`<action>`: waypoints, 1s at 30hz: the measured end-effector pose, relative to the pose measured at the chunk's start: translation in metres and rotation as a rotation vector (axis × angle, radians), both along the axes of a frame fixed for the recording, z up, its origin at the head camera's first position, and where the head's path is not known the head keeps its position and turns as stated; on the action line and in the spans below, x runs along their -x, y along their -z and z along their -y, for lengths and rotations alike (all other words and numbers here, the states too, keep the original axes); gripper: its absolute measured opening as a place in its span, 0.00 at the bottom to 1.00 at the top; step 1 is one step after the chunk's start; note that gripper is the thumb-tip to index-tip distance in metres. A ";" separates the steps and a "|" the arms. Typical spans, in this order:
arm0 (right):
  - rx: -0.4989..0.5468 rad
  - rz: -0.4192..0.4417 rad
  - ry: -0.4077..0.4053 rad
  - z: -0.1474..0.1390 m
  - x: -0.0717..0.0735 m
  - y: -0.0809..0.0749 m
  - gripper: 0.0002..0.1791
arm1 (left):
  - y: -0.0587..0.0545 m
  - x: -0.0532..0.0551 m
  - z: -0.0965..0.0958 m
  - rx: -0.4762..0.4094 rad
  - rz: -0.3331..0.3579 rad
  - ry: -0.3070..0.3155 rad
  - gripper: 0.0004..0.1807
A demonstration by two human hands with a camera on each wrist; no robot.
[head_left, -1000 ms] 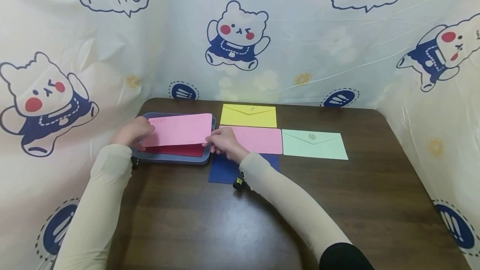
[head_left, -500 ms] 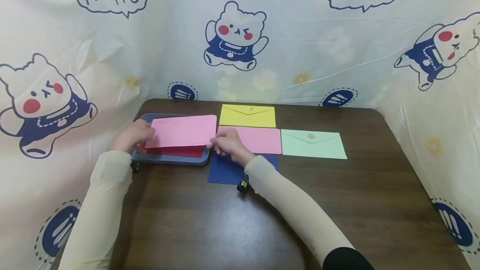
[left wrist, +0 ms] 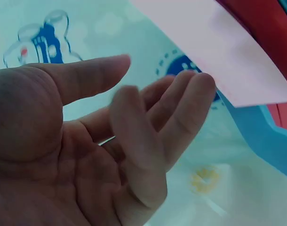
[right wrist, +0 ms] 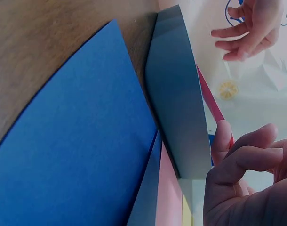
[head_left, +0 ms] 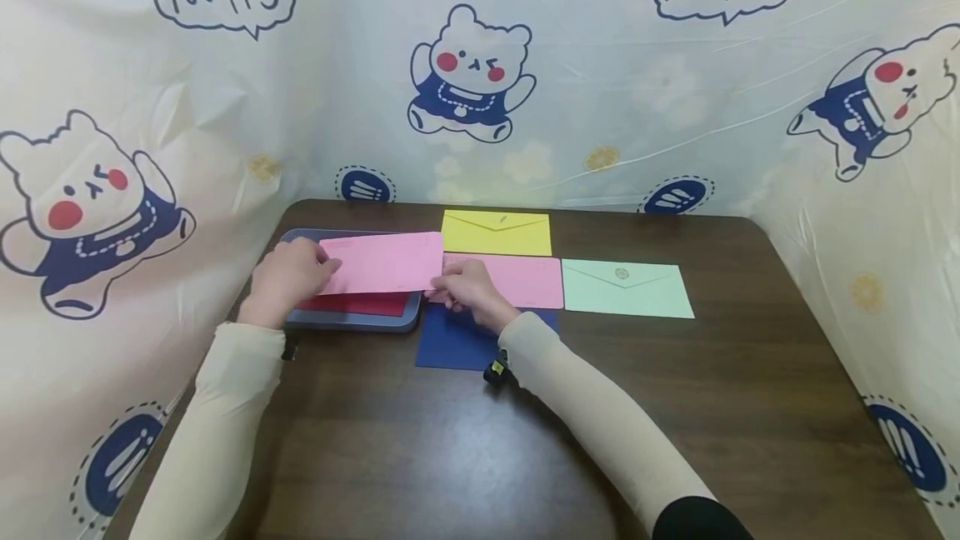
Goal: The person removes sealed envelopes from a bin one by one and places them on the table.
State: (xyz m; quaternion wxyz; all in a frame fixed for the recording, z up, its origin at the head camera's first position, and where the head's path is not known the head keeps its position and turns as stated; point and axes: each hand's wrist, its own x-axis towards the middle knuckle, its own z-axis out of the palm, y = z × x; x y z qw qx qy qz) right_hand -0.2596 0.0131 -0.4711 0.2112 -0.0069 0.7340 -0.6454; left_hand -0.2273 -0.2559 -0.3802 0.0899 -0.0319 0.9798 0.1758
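In the head view my right hand (head_left: 474, 290) pinches the lower right corner of a pink envelope (head_left: 382, 263), which is raised at a tilt over a blue-grey tray (head_left: 352, 324). A red envelope (head_left: 367, 304) shows in the tray beneath it. At its left end is my left hand (head_left: 288, 280), overlapping the edge in this view. The left wrist view has that hand's thumb and fingers apart with nothing between them, the pale envelope (left wrist: 219, 52) just beyond the fingertips. Beside the right hand lie a second pink envelope (head_left: 521, 280) and a dark blue one (head_left: 457, 342).
A yellow envelope (head_left: 497, 233) lies at the back of the brown table (head_left: 480, 457), and a mint green envelope (head_left: 627, 290) is to the right of the pink one. A curtain (head_left: 600, 73) printed with cartoon bears surrounds the table's back and sides.
The raised pink envelope has shifted right, partly past the tray's right edge, along with my right hand. My left hand has moved right too, over the tray's left end.
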 end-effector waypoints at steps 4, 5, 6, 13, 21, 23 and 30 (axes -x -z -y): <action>0.018 -0.005 -0.015 -0.008 0.002 0.002 0.08 | 0.004 -0.009 -0.025 0.013 0.006 0.017 0.19; 0.024 -0.001 -0.017 -0.009 0.003 0.003 0.08 | 0.005 -0.012 -0.031 0.008 0.007 0.020 0.19; 0.026 0.000 -0.020 -0.010 0.003 0.003 0.08 | 0.007 -0.014 -0.037 0.004 0.008 0.023 0.19; 0.019 0.010 -0.011 -0.018 0.002 0.003 0.08 | 0.022 -0.028 -0.067 -0.028 -0.021 0.038 0.20; -0.067 0.024 0.021 -0.029 0.001 0.003 0.07 | 0.038 -0.034 -0.081 -0.092 -0.022 0.077 0.16; -0.089 0.030 0.025 -0.032 0.001 0.003 0.08 | 0.041 -0.035 -0.083 -0.102 -0.023 0.082 0.15; -0.038 0.027 0.019 -0.042 -0.003 0.002 0.07 | 0.050 -0.035 -0.090 -0.105 -0.018 0.093 0.15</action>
